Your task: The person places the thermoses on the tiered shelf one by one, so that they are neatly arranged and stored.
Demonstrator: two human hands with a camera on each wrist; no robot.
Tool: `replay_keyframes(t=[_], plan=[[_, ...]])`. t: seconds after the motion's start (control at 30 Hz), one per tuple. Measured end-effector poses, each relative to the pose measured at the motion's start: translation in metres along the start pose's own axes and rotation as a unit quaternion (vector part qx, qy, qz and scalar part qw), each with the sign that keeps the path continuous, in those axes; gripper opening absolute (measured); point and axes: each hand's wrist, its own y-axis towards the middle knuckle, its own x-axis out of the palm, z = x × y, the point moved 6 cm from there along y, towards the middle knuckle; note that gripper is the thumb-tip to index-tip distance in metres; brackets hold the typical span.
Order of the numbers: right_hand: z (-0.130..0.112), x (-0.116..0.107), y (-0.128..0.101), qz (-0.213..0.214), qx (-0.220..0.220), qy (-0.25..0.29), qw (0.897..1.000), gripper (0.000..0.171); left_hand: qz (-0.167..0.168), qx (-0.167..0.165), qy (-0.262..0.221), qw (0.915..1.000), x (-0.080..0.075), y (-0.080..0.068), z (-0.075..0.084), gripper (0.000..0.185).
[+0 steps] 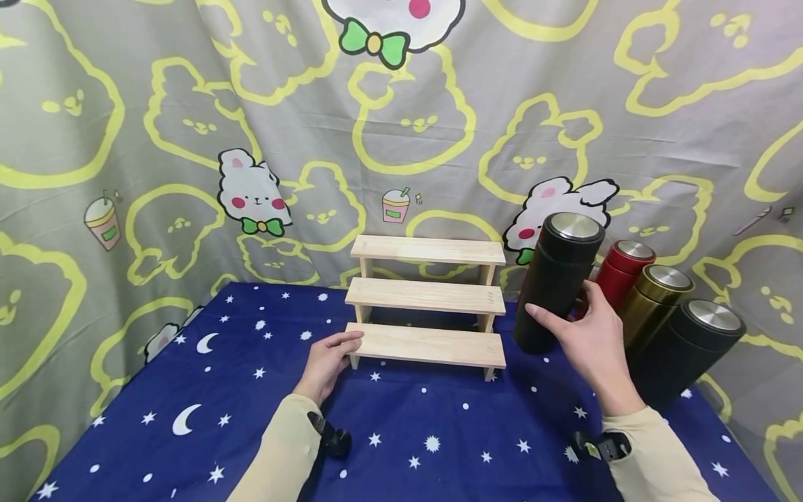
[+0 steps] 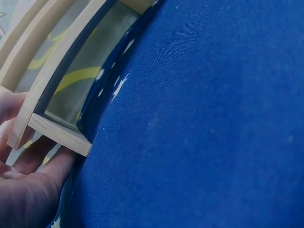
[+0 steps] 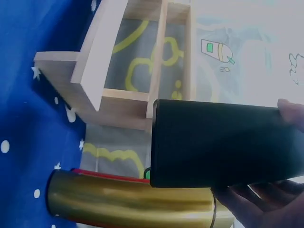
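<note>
Beside wooden riser (image 1: 429, 300), black flask (image 1: 557, 279) in right hand (image 1: 586, 341).

Red flask (image 1: 627, 268) mostly hidden behind the gold flask (image 1: 655, 300) and right hand (image 1: 592, 341); in the right wrist view only a red sliver shows. Black flask (image 3: 223, 145) cut off at that frame's right edge. Left hand (image 2: 23, 190) cropped in the left wrist view, fingertips hidden behind the wooden step shelf (image 2: 52, 90).
</note>
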Motion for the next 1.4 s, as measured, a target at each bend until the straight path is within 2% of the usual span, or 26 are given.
replay_keyframes(t=[0.27,0.47,0.77,1.1,1.4], plan=[[-0.012,0.008,0.007,-0.004,-0.011,0.024,1.000,0.075,-0.004,0.004,-0.002,1.0000,-0.002,-0.002,-0.001,0.025],[-0.017,0.018,0.011,-0.017,-0.004,0.059,0.998,0.077,0.012,0.009,-0.001,0.9999,-0.008,-0.006,-0.002,0.025],[-0.027,0.018,0.021,0.000,-0.015,0.052,0.999,0.076,-0.001,0.021,0.001,0.9998,0.001,-0.003,0.002,0.025],[-0.042,0.031,0.032,-0.034,-0.036,0.066,0.997,0.077,-0.013,0.020,0.013,0.9996,-0.001,0.000,0.001,0.026],[-0.055,0.046,0.042,-0.065,-0.041,0.079,0.994,0.080,-0.006,0.018,0.013,0.9997,-0.001,0.000,0.000,0.024]])
